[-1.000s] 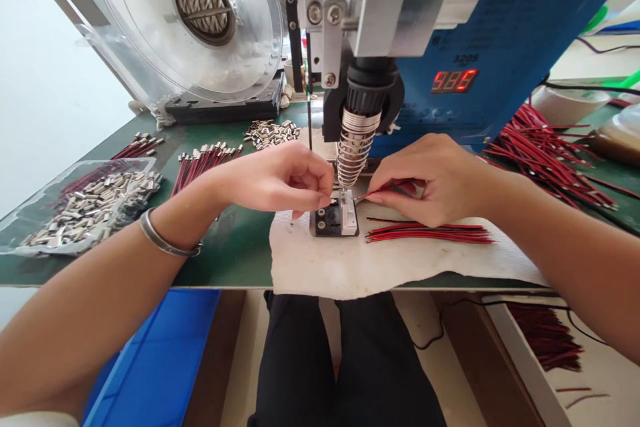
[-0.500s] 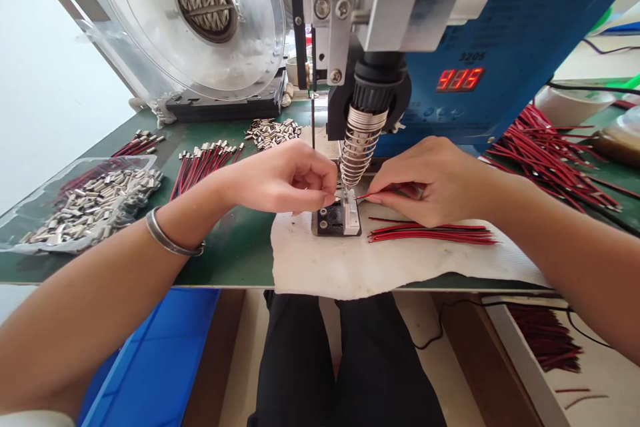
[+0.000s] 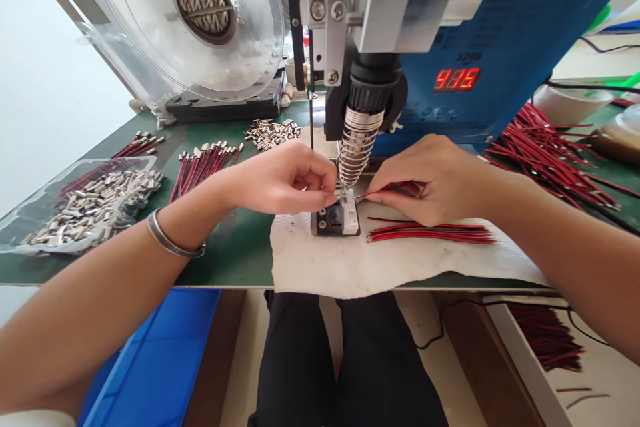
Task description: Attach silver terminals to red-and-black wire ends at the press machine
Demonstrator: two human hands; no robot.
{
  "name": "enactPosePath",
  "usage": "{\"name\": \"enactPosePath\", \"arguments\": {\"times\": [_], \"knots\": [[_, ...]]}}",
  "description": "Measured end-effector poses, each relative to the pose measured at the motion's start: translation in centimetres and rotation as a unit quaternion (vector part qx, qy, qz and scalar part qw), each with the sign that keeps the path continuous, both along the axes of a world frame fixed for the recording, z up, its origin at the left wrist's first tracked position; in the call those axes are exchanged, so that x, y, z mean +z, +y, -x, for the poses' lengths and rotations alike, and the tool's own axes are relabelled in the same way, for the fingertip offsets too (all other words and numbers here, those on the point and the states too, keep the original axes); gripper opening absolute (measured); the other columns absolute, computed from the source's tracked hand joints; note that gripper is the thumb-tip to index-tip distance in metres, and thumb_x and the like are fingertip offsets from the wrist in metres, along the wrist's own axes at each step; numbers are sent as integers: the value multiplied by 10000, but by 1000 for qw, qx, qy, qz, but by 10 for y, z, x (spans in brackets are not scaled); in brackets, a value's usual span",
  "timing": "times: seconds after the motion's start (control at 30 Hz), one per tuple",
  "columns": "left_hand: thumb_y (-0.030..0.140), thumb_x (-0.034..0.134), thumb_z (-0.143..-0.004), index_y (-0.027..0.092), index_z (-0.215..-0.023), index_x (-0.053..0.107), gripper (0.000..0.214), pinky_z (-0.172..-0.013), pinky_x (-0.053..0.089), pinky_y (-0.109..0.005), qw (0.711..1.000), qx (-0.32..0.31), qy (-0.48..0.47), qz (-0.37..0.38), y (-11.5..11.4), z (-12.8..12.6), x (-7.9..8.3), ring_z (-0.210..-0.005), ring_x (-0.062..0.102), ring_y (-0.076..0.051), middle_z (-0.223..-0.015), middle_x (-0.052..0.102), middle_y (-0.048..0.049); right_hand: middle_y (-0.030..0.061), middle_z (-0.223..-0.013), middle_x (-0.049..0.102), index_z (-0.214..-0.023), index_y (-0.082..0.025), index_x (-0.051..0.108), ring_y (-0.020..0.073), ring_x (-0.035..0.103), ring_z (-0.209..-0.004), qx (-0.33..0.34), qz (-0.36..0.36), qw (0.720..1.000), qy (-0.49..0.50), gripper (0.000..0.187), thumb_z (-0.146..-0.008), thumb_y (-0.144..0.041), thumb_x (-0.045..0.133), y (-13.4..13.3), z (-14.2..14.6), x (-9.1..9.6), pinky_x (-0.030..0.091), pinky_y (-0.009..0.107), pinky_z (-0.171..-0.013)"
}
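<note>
My left hand (image 3: 295, 180) is closed in a pinch at the left side of a small fixture (image 3: 350, 217), its fingertips on a small metal connector that they mostly cover. From the right, my right hand (image 3: 425, 180) pinches a thin red-and-black wire (image 3: 364, 195), whose end reaches the fixture's top. Directly above that spot comes down the tip of a soldering head (image 3: 359, 140) wrapped in a coil spring. Just below my right hand, a small bundle of red and black wires (image 3: 430, 233) lies on a white cloth (image 3: 345, 273).
Left on the green table (image 3: 225, 260) are a clear tray (image 3: 150, 161) of metal connectors, wires with connectors attached (image 3: 203, 170) and a connector pile (image 3: 273, 133). A large clear reel (image 3: 135, 20) stands behind. A blue machine (image 3: 500, 33) and a wire heap (image 3: 545, 153) are at right.
</note>
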State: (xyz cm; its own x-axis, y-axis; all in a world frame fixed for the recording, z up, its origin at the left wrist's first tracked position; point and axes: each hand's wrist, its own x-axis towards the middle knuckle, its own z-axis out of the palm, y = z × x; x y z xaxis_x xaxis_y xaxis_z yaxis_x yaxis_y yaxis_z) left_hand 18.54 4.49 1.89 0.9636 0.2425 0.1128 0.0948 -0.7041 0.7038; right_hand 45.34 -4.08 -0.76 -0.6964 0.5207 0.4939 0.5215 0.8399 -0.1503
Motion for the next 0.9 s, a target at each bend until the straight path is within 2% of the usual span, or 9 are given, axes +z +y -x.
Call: {"name": "enactPosePath", "arguments": {"times": [0.13, 0.23, 0.5, 0.63, 0.8, 0.9], "knots": [[94, 681, -847, 200, -656, 619, 228, -453, 359, -229, 1000, -16, -7, 10, 2, 1, -1, -439, 453, -86, -480, 535, 60, -39, -676, 698, -918, -208, 756, 109, 502, -522, -2, -6, 1000, 9, 163, -1043, -145, 672, -2, 1, 1, 377, 274, -569], [108, 692, -859, 200, -729, 666, 161, -446, 358, -235, 1000, -14, -6, 25, 2, 1, -1, -435, 459, -94, -492, 547, 62, -38, -723, 713, -955, -215, 733, 113, 506, -531, 9, -4, 1000, 15, 155, -1054, -133, 646, -3, 4, 3, 376, 277, -577], [140, 680, -893, 212, -777, 649, 140, -436, 360, -248, 999, -1, 19, 49, 2, 2, -1, -429, 499, -118, -491, 567, 46, 24, -867, 788, -1041, -223, 738, 161, 630, -662, 14, 30, 999, -6, 198, -1122, -191, 560, -4, 9, 4, 441, 300, -636], [136, 677, -896, 220, -751, 620, 178, -436, 356, -247, 999, -4, 21, 33, 2, 1, -2, -426, 479, -115, -487, 558, 47, 19, -853, 787, -1032, -220, 742, 165, 639, -669, 11, 32, 999, -14, 194, -1119, -196, 571, -5, 9, 4, 441, 298, -639], [134, 665, -908, 220, -756, 607, 184, -436, 345, -240, 999, -2, 24, 21, 1, 1, 0, -432, 476, -111, -499, 565, 48, 0, -820, 774, -1016, -211, 743, 144, 581, -608, 14, 23, 1000, -15, 196, -1124, -194, 580, -6, 8, 5, 404, 292, -602], [126, 670, -900, 221, -728, 578, 217, -434, 337, -232, 1000, -6, 21, 14, 0, 1, 1, -427, 437, -101, -481, 530, 62, 17, -866, 793, -1059, -217, 755, 158, 614, -642, 11, 32, 999, -18, 206, -1141, -224, 566, -5, 8, 5, 427, 301, -623]]}}
